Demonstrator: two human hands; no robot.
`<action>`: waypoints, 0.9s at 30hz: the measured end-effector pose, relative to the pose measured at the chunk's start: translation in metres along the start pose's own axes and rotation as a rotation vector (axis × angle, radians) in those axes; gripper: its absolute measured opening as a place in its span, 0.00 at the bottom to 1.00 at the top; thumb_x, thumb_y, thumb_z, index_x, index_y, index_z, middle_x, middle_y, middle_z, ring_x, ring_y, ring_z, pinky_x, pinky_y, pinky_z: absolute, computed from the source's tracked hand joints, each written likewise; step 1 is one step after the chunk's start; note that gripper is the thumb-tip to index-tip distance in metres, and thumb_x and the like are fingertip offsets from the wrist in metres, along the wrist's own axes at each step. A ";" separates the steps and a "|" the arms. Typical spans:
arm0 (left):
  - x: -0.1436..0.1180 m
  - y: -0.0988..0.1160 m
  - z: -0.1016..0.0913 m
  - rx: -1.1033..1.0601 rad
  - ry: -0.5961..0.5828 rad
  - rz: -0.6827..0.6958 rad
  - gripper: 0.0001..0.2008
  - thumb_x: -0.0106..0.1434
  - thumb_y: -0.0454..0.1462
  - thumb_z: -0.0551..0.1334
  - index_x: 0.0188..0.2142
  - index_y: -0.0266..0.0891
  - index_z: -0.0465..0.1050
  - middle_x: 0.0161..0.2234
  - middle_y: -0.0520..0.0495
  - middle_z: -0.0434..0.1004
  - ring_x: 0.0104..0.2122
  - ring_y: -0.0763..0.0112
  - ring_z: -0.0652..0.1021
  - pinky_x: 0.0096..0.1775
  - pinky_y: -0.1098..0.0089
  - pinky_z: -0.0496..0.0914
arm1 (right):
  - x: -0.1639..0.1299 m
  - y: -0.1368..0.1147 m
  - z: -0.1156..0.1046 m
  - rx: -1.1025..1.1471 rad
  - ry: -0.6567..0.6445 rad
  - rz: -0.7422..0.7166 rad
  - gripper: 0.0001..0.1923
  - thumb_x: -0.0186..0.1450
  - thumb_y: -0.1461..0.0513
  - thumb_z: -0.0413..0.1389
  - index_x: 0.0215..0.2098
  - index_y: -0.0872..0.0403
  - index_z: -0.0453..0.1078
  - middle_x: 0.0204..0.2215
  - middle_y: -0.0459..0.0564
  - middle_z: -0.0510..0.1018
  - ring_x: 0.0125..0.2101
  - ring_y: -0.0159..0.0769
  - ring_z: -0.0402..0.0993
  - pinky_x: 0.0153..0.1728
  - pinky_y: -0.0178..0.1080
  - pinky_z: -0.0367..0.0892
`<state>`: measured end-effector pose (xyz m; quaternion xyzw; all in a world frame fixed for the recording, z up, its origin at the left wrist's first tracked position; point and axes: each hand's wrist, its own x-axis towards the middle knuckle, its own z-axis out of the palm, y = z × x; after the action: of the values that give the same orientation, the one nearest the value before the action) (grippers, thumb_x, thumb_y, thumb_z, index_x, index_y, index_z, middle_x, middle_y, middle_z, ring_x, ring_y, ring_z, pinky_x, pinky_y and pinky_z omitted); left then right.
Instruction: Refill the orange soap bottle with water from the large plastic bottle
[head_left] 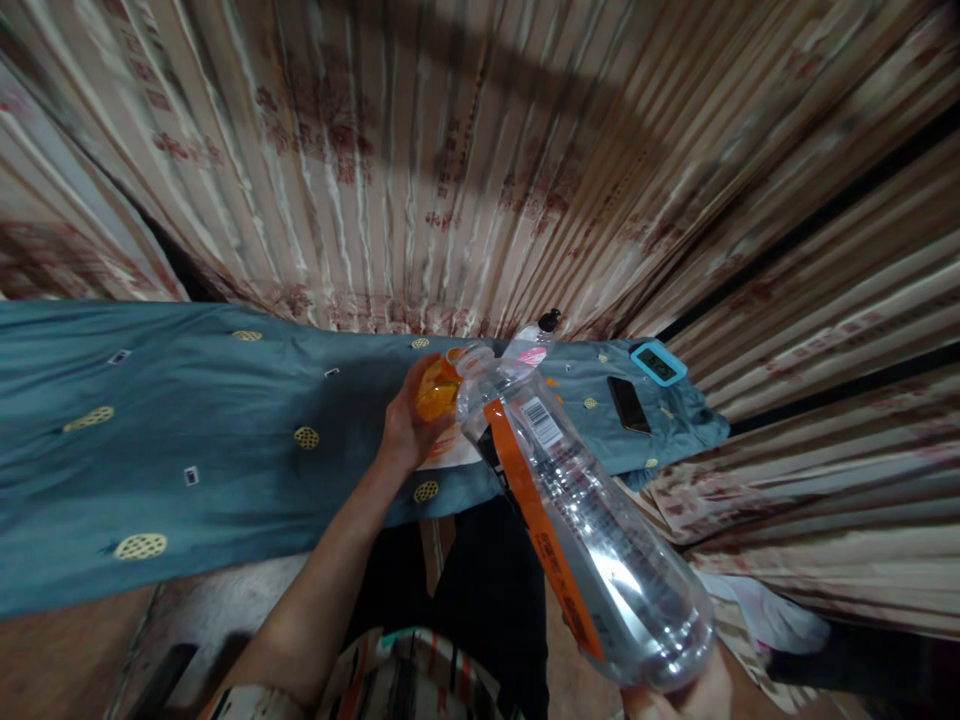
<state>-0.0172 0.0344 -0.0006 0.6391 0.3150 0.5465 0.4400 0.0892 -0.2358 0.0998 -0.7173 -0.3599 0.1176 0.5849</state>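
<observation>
My left hand [409,425] is closed around a small see-through orange bottle [436,390] above the cloth. A large clear plastic bottle [600,530] with an orange label and a barcode lies tilted across the view. Its neck points up and left, right beside the orange bottle's mouth; whether the two mouths touch I cannot tell. My right hand [686,690] grips the large bottle by its base at the lower edge, with the fingers mostly hidden. Beneath my left hand is a white and orange sheet [457,450], partly covered.
Behind the large bottle's neck stands a pump bottle [532,345] with a black top. A dark phone [628,404] and a blue-framed digital clock [658,364] rest farther right. Blue-grey cloth with pineapples [247,430] covers the narrow table. Pleated curtains [420,170] hang along the back and right.
</observation>
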 end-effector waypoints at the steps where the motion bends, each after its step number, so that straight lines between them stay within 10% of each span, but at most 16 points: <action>1: 0.000 0.001 0.000 0.006 -0.002 -0.004 0.39 0.52 0.47 0.73 0.61 0.44 0.63 0.57 0.40 0.76 0.53 0.51 0.79 0.57 0.52 0.73 | 0.000 0.000 0.000 -0.016 0.009 0.003 0.41 0.61 0.41 0.60 0.62 0.58 0.63 0.49 0.59 0.78 0.46 0.46 0.79 0.45 0.37 0.73; 27: 0.000 0.004 -0.001 0.054 -0.007 -0.013 0.40 0.52 0.46 0.72 0.62 0.44 0.63 0.57 0.40 0.77 0.53 0.51 0.80 0.56 0.51 0.74 | 0.003 -0.005 0.004 0.087 -0.028 -0.023 0.47 0.61 0.42 0.60 0.68 0.60 0.56 0.57 0.67 0.72 0.51 0.53 0.77 0.49 0.43 0.74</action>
<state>-0.0186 0.0332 0.0035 0.6508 0.3322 0.5326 0.4271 0.0865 -0.2307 0.1041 -0.6851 -0.3709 0.1367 0.6119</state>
